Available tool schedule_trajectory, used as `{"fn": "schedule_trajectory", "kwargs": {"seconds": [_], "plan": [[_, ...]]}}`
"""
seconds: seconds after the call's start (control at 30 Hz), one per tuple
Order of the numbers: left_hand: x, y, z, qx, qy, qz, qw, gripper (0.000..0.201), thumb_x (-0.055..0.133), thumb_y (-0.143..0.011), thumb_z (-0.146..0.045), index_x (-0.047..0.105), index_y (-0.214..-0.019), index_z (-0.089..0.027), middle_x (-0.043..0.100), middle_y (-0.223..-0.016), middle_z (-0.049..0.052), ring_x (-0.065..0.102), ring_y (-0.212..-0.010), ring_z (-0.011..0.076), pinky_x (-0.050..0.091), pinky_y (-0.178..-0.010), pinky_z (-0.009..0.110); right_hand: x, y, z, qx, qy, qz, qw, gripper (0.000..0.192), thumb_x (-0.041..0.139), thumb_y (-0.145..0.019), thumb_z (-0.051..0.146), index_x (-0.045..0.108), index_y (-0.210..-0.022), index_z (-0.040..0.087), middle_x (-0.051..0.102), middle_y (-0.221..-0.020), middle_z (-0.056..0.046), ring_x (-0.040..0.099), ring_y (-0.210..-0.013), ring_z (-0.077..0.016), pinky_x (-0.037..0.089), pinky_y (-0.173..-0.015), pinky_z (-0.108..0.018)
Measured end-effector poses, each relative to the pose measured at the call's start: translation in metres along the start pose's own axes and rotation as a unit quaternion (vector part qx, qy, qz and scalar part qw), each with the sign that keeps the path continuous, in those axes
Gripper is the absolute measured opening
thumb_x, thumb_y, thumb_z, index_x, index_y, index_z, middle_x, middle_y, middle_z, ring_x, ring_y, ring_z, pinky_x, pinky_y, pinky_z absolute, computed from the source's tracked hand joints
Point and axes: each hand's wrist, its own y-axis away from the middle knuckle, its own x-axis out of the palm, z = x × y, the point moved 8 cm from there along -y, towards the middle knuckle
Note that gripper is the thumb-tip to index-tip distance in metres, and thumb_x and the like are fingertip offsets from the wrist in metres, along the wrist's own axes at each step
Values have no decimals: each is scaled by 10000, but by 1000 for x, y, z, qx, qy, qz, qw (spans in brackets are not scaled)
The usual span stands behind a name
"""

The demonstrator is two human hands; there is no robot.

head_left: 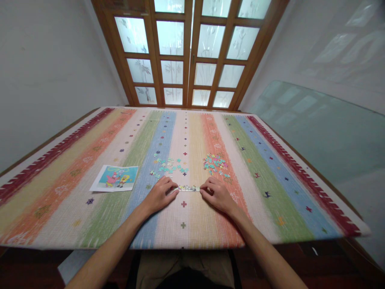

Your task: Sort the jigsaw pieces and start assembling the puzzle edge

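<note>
A striped cloth covers the surface (pixel 90 208), seen from above by the person seated at it. At far left lies a cartoon reference picture (pixel 116 178), flat and facing the person, apart from the work so it stays readable. Right of it, a loose scatter of puzzle pieces (pixel 168 167) is spread thin, each piece visible. The left hand (pixel 159 195) rests palm down, fingers (pixel 172 185) pinching the left end of a short joined strip of pieces (pixel 188 188). The right hand (pixel 217 193) mirrors it, fingers pressing the strip's right end, steadying the row flat. Behind the right hand sits a denser heap of pieces (pixel 215 163), near at hand.
</note>
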Motion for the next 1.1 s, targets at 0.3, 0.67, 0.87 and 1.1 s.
{"fn": "schedule_trajectory", "kwargs": {"seconds": [0.3,0.67,0.87,1.1], "plan": [[0,-1,-1,1,2,-3,1000,106,589,-947,-251,675,-927,-192,579,-807,19,546,-808,189,454,-779,336,1,-1,-1,7,-1,5,1000,115,628,-889,142,683,-799,189,619,-778,-36,576,-737,-182,432,-677,-302],[0,-1,-1,4,-5,-7,1000,116,589,-952,-272,671,-927,-193,586,-803,21,547,-817,194,462,-797,348,1,-1,-2,11,-9,4,1000,131,607,-905,164,688,-805,191,616,-775,-38,572,-729,-180,438,-671,-306],[-13,-5,8,-5,-8,-19,1000,179,579,-972,-321,651,-1082,-199,649,-863,35,577,-860,210,482,-829,372,0,0,-1,2,-10,-1,1000,154,580,-910,154,691,-810,193,637,-791,-46,588,-739,-185,452,-685,-315],[-47,-23,53,-46,-103,-56,992,223,485,-998,-247,697,-1045,-195,653,-1015,82,575,-1002,249,473,-940,428,0,0,-1,4,-13,-4,1000,149,585,-897,140,689,-803,191,633,-785,-47,590,-735,-187,452,-675,-311]]}}
